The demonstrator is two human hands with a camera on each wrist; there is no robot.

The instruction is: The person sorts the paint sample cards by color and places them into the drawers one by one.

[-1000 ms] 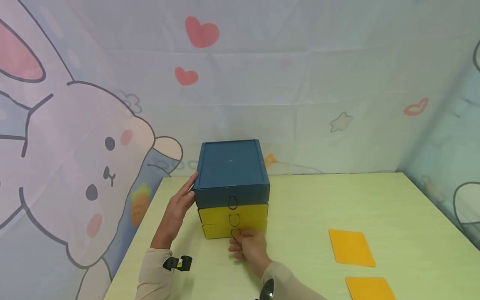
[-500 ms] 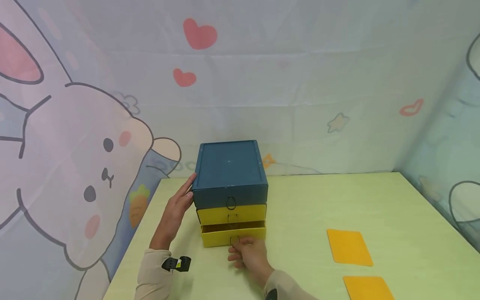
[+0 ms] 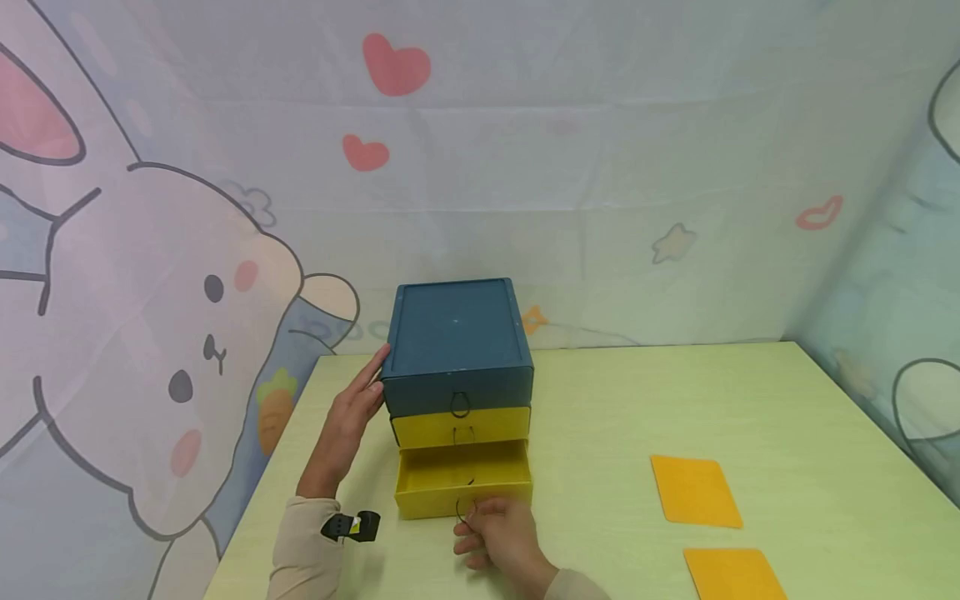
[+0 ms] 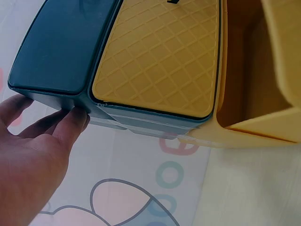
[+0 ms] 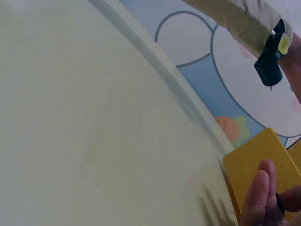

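Note:
A small chest of drawers has a dark teal top and top drawer, above a yellow middle drawer. Its yellow bottom drawer is pulled partway out, and the part of its inside that shows is bare. My left hand rests on the chest's left side with extended fingers near the teal drawer. With thumb and finger, my right hand pinches the thin dark loop handle on the bottom drawer's front. In the right wrist view, fingertips overlap the yellow drawer front.
Two orange square sheets lie on the pale green table to the right. Behind stands a cloth backdrop with a rabbit and hearts, close to the chest's back. A dark strap circles the left sleeve.
The bottom drawer was closed and has slid out toward me, with my right hand drawing back on its loop handle. My left hand has stayed against the chest's side.

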